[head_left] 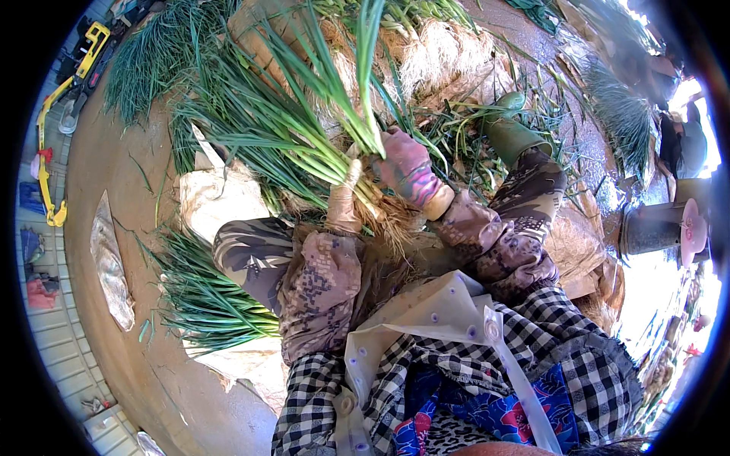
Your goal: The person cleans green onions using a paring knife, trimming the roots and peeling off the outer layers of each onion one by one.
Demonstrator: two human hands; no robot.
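Observation:
A bunch of long green onions (323, 156) slants up and left in front of me, its brown, stringy roots (394, 222) hanging over my lap. My left hand (346, 196), in a beige glove, is closed round the pale lower stalks. Close beside it, my right hand (411, 171) wears a pink patterned glove and is curled at the base of a few more upright green onion stalks (356, 106). The right fingertips are partly hidden behind the leaves and the glove.
More green onions lie in piles (160, 64) at the far left, with white-rooted bundles (445, 61) at the back. Another bunch (217, 292) rests by my left knee. A green boot (517, 137) stands among loose leaves. A metal bucket (652, 228) is at the right.

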